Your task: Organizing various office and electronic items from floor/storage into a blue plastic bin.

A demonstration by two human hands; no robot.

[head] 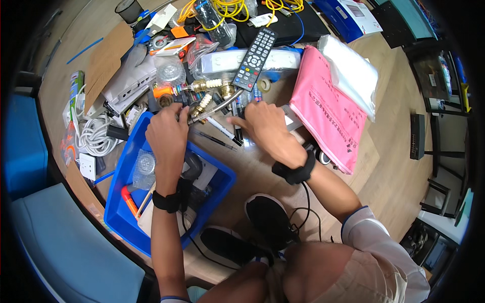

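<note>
My left hand point(168, 132) reaches over the near edge of a pile of small parts, its fingertips at a dark round fitting point(165, 100); whether it grips anything is hidden. To the right, my right hand point(265, 127) is bent over pens and a clear tube, thumb pointing left; what lies under its fingers cannot be seen. Between the hands are brass valve fittings point(201, 106), a braided hose point(221, 107) and several pens point(223, 130). Beyond them a black remote control point(254, 59) rests on a bagged white strip point(280, 60). Below my left hand stands a blue plastic bin point(223, 178) holding pipe pieces.
A pink zip pouch point(329, 110) and a white plastic packet point(350, 74) lie at the right. At the left are a white router point(130, 89), coiled white cable point(97, 136) and cardboard point(110, 64). Yellow cables point(231, 11) lie at the back. My shoes point(269, 217) are near the bin.
</note>
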